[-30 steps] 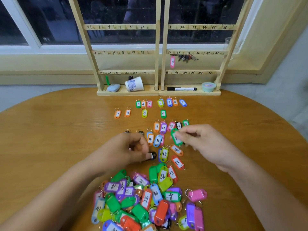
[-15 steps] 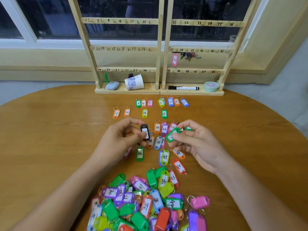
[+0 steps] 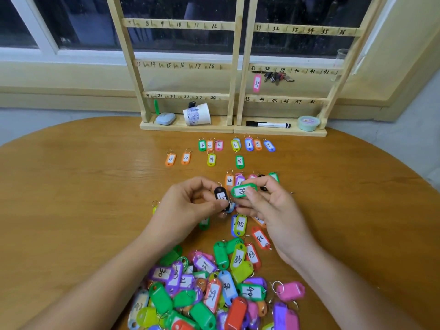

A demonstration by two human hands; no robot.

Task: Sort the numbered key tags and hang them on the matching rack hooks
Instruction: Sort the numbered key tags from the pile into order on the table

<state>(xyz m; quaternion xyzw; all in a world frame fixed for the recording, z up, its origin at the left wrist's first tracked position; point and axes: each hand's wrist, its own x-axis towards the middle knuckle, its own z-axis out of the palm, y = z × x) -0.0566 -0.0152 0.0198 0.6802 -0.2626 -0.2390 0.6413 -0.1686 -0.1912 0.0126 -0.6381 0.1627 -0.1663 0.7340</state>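
— How many racks?
— Two: a rack (image 3: 181, 65) beside a second rack (image 3: 307, 30), with one pink tag (image 3: 257, 83) and one bunch of keys (image 3: 276, 77) hung
— Tags laid out?
— Seven numbered in the far row (image 3: 235, 145), four in the next row (image 3: 211, 159), one black tag (image 3: 221, 196) in the left hand (image 3: 188, 208), one green tag (image 3: 242, 190) in the right hand (image 3: 273, 208)

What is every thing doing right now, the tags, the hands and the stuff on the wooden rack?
Left hand: pinches the black tag.
Right hand: pinches the green tag.
Pink tag 37: hanging on the rack.
Keys: hanging on the rack, beside it.
Sorted tags: lying flat in rows on the table.
Tag pile: heaped, unsorted.
Paper cup: tilted on the rack's base.
Marker: lying flat on the rack's base.
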